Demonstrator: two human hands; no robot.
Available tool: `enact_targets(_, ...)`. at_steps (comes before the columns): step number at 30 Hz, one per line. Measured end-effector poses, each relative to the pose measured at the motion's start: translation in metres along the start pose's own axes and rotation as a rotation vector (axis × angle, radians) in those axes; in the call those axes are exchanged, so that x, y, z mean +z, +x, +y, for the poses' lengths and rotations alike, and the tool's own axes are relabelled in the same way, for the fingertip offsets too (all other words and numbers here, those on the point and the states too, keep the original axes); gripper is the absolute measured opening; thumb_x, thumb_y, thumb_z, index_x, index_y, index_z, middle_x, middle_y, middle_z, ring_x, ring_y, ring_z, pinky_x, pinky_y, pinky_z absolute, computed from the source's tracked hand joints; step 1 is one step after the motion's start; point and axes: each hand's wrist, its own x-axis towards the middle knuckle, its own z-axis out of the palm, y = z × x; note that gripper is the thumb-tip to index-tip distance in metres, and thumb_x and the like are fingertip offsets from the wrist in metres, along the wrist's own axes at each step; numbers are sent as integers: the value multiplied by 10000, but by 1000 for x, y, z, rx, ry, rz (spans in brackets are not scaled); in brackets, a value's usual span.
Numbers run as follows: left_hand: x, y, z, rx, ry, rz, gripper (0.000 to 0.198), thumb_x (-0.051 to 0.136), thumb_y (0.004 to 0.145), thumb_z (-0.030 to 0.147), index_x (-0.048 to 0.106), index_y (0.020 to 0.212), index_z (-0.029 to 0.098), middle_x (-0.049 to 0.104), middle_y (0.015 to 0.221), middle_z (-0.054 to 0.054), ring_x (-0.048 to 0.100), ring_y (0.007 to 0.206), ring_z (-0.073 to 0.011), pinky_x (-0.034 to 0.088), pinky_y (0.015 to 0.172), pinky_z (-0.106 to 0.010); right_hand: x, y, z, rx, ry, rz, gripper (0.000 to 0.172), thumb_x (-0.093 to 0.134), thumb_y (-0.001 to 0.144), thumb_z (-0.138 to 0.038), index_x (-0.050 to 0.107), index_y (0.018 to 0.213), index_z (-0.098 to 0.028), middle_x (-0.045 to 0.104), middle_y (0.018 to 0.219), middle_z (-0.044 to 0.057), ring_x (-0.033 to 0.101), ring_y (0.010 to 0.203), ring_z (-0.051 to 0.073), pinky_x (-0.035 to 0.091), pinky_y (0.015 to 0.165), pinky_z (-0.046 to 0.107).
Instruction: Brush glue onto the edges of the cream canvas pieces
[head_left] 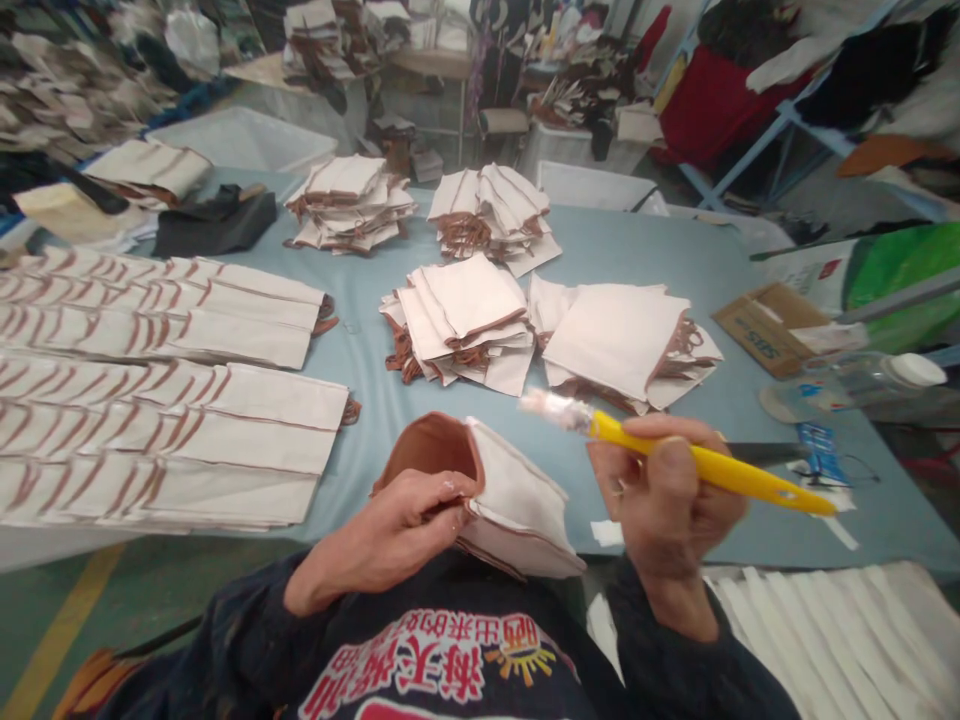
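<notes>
Across the blue-grey surface point(637, 250), I see rows of cream pieces point(150, 435) at the left and cream stacks point(469, 300) beyond. At the near edge, an open pouch point(519, 490) is pinched by the left hand point(390, 530); the right hand point(671, 490) grips a yellow-handled brush point(739, 474), bristles raised.

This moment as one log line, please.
left hand: gripping open cream-and-brown pouch | right hand: holding yellow-handled brush, apart from pouch | table: stacked pouches

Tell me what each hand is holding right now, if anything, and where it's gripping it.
The left hand pinches a cream pouch by the rim of its open mouth; the right hand grips a yellow brush by its handle.
</notes>
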Motion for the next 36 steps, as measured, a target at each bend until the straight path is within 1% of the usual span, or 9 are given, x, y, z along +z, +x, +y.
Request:
enact_targets(3,-1,-3,-4,-36,4,20,258,497,1012,193,724,896,153,662,743,-12,543,665,-140,421,667,-244,-15,0,-19,83,216,-266,273,619,1035,-379,724,840,-220,516,535,-43,427,389,106,303,366,230)
enact_targets(6,-2,-4,-3,-52,-59,-32,261,507,1004,199,759,971,144,699,769,-23,565,667,-145,437,664,-242,-18,6,-26,96,242,-482,313,593,1057,-393,746,844,-222,532,568,-40,346,377,80,234,348,221)
enact_targets(11,-1,-1,6,-65,-161,-124,262,518,999,221,764,991,132,774,912,-65,666,795,-184,488,755,-261,6,27,-27,-13,167,-726,275,599,1045,-317,717,820,-213,654,666,-14,520,479,98,429,446,232)
enact_targets(15,-1,0,8,-102,-190,-104,283,511,995,241,694,812,127,633,727,-7,512,659,-129,420,657,-240,27,26,-25,-81,218,-680,275,583,1057,-333,703,836,-224,698,735,-7,615,569,113,511,519,229)
enact_targets(21,-7,-2,7,-205,-343,-47,233,550,936,240,748,937,116,700,879,-39,577,794,-169,461,746,-265,13,13,-13,-3,271,-376,244,626,1054,-368,734,878,-236,588,656,-39,427,426,87,372,395,238)
enact_targets(24,-8,0,8,-221,-350,-57,243,570,937,251,770,978,119,709,890,-37,560,788,-164,454,732,-260,8,19,-18,12,240,-507,229,616,1056,-338,739,896,-230,611,659,-38,400,408,80,357,384,237)
enact_targets(28,-7,4,6,-207,-386,-99,229,566,950,257,751,913,126,654,815,-10,518,742,-143,442,702,-246,24,27,-28,-69,192,-660,236,600,1049,-299,696,847,-222,628,640,-43,508,459,92,426,427,218)
enact_targets(32,-6,4,1,-238,-402,-63,228,580,934,278,694,799,134,589,739,5,480,703,-138,416,664,-249,33,23,-24,-103,202,-504,234,589,1063,-338,695,886,-227,616,667,-47,456,445,79,454,453,223)
enact_targets(36,-7,2,0,-259,-407,-52,240,581,940,301,749,928,131,676,852,-28,555,786,-171,449,734,-273,22,16,-13,-47,195,-330,278,604,1063,-384,700,860,-220,562,654,-47,382,416,73,404,409,228)
